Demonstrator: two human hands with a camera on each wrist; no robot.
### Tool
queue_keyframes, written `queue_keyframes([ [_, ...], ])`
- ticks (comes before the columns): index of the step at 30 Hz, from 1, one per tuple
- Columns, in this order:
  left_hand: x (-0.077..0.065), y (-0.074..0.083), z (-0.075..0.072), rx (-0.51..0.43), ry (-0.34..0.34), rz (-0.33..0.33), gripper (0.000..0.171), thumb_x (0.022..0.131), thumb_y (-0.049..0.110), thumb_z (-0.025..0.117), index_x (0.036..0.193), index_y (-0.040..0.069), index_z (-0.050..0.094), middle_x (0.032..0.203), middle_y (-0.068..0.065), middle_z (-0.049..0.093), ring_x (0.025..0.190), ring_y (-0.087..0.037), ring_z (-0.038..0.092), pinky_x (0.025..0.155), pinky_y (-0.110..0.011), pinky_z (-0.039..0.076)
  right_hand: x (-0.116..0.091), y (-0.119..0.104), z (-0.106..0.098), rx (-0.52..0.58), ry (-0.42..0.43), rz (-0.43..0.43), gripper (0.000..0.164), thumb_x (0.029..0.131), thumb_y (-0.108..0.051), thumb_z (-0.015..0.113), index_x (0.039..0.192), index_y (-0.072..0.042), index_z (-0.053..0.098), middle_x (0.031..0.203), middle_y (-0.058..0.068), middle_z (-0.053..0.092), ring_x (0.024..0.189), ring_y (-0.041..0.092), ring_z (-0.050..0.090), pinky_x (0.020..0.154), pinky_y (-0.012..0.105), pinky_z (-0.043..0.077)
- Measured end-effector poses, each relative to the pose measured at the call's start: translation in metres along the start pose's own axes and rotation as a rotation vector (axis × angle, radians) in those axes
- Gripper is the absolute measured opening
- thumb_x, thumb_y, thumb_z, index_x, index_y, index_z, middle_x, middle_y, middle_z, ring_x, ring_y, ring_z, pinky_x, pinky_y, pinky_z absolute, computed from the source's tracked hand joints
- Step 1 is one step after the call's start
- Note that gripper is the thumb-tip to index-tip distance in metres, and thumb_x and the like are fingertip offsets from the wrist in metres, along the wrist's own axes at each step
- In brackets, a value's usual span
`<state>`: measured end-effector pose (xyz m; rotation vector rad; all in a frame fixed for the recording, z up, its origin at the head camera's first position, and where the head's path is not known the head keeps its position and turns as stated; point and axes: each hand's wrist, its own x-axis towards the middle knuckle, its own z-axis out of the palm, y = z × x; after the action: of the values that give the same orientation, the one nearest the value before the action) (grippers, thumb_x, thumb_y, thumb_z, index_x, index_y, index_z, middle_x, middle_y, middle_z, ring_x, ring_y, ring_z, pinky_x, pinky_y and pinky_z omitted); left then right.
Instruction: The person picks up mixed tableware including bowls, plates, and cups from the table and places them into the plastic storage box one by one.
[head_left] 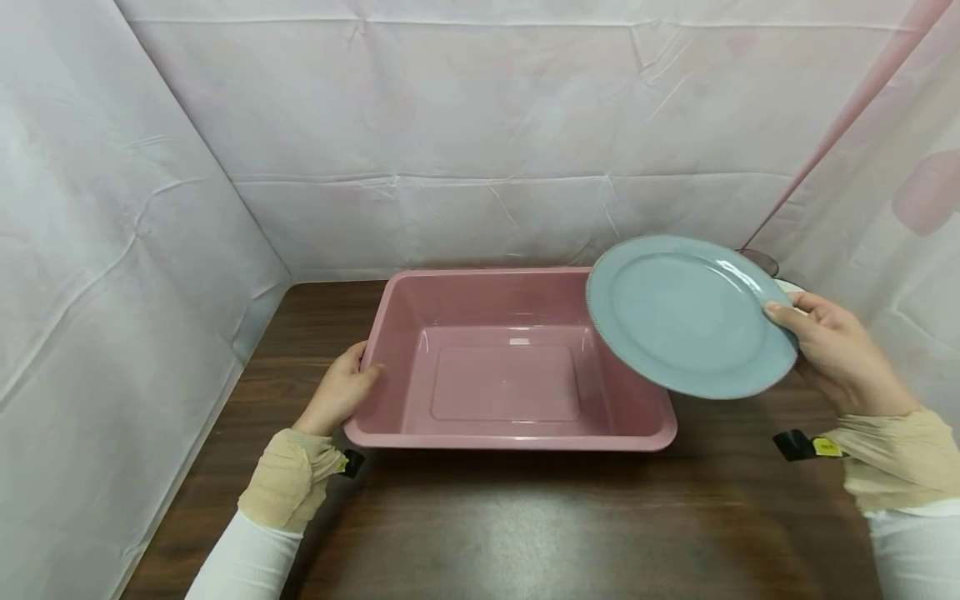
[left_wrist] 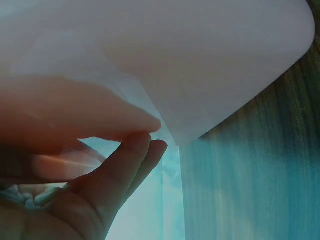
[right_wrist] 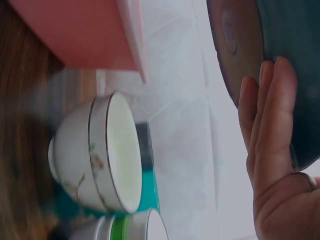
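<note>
A light blue plate point(head_left: 686, 317) with a beaded rim is held tilted by my right hand point(head_left: 843, 350), thumb on its upper face near the right edge. In the right wrist view, the fingers point(right_wrist: 275, 115) lie flat against its underside. The plate overlaps the right end of a pink rectangular basin point(head_left: 502, 383), whose visible inside is bare. At the basin's left side, my left hand point(head_left: 341, 387) grips the rim, its thumb over the inner edge. The left wrist view looks hazy and shows my left hand point(left_wrist: 115, 175) beside the basin's pale wall point(left_wrist: 215, 65).
Right of the basin, a white bowl point(right_wrist: 95, 155) with a floral pattern stands on the dark wooden table point(head_left: 517, 525), mostly behind the plate in the head view. Beside it is a white cup with a green band point(right_wrist: 120, 227). Pale fabric point(head_left: 450, 108) hangs around the table.
</note>
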<state>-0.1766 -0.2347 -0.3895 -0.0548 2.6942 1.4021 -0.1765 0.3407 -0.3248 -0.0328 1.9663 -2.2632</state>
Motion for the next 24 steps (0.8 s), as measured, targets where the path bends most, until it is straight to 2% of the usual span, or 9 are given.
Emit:
queue_keyframes([
  [3, -0.001, 0.0, -0.003, -0.028, -0.027, -0.002, 0.058, 0.098, 0.017, 0.052, 0.148, -0.006, 0.032, 0.136, -0.028, 0.051, 0.113, -0.033, 0.057, 0.092, -0.038, 0.049, 0.005, 0.0, 0.013, 0.018, -0.007, -0.031, 0.012, 0.101, -0.01, 0.05, 0.109, -0.013, 0.059, 0.088, -0.001, 0.072, 0.075, 0.01, 0.07, 0.063, 0.023, 0.057],
  [7, -0.003, 0.002, -0.009, -0.074, -0.068, -0.013, 0.066, 0.099, 0.022, 0.052, 0.152, -0.003, 0.022, 0.145, -0.028, 0.043, 0.122, -0.037, 0.053, 0.097, -0.043, 0.048, 0.011, -0.001, 0.029, 0.05, -0.041, -0.056, 0.01, 0.101, -0.009, 0.051, 0.105, -0.01, 0.06, 0.086, 0.0, 0.073, 0.075, 0.01, 0.07, 0.062, 0.024, 0.057],
  [13, -0.007, 0.015, -0.029, -0.125, -0.072, 0.005, 0.073, 0.101, 0.021, 0.049, 0.155, -0.002, 0.006, 0.157, -0.028, 0.025, 0.14, -0.042, 0.035, 0.112, -0.053, 0.036, 0.02, -0.002, 0.049, 0.045, -0.058, -0.045, 0.007, 0.101, -0.014, 0.053, 0.105, -0.009, 0.055, 0.09, -0.003, 0.071, 0.079, 0.007, 0.069, 0.065, 0.022, 0.056],
  [19, -0.01, 0.039, -0.05, -0.036, -0.013, 0.07, 0.077, 0.1, 0.035, 0.051, 0.157, 0.005, 0.008, 0.161, -0.02, 0.023, 0.146, -0.041, 0.026, 0.115, -0.058, 0.029, 0.027, -0.001, 0.065, 0.026, -0.082, -0.058, 0.016, 0.1, -0.015, 0.053, 0.111, -0.004, 0.047, 0.094, -0.004, 0.068, 0.083, 0.005, 0.067, 0.07, 0.019, 0.056],
  [21, -0.01, 0.05, -0.052, -0.025, -0.006, 0.08, 0.08, 0.099, 0.042, 0.053, 0.158, 0.009, 0.01, 0.161, -0.015, 0.023, 0.147, -0.038, 0.025, 0.116, -0.058, 0.028, 0.028, 0.0, 0.07, 0.015, -0.088, -0.052, 0.019, 0.1, -0.016, 0.053, 0.112, -0.003, 0.046, 0.094, -0.003, 0.067, 0.082, 0.005, 0.068, 0.069, 0.019, 0.056],
  [24, -0.009, 0.067, -0.048, -0.029, -0.02, 0.108, 0.079, 0.097, 0.042, 0.055, 0.157, 0.009, 0.015, 0.161, -0.013, 0.026, 0.147, -0.035, 0.027, 0.116, -0.055, 0.029, 0.029, 0.0, 0.076, -0.014, -0.094, -0.033, 0.022, 0.101, -0.019, 0.053, 0.113, -0.003, 0.044, 0.093, -0.004, 0.067, 0.08, 0.006, 0.068, 0.068, 0.02, 0.056],
])
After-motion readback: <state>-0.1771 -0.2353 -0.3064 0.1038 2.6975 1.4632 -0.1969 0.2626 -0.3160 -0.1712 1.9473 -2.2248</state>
